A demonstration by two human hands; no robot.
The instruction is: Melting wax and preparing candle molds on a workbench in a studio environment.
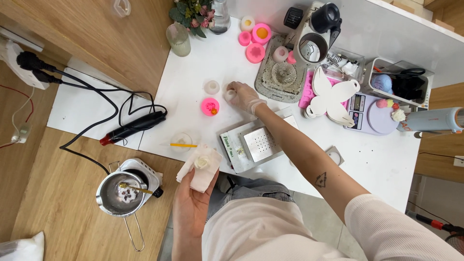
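Left hand [191, 200] was palm up at the near edge of the white surface [386, 159], cradling a folded white tissue [205, 169] with a small white rose-shaped piece [201, 162] on top. Fingers lay loosely cupped under the tissue, not pinching.

Right hand [241, 95], in a thin pale glove, reached far across the surface. Its fingertips were narrowed onto a small white cup-like mould [229, 94]; whether it was truly gripped or only touched could not be told. Just left of it stood a second clear little mould [211, 87], and near that a pink mould [210, 107] with something yellow inside.

The rose piece is compact and roundish, with no clear long axis; its petalled face pointed up toward the camera. The tissue's long side ran from near left to far right.

Judgement: the step goes best if the left palm is kept level so the rose does not roll off, and the small mould is taken by its wall, upright, without squeezing.

Nearby: a metal pouring pot [121, 195] on a small hot plate at near left, a black heat tool [133, 126] with its cord, and a scale [369, 113] at the right.
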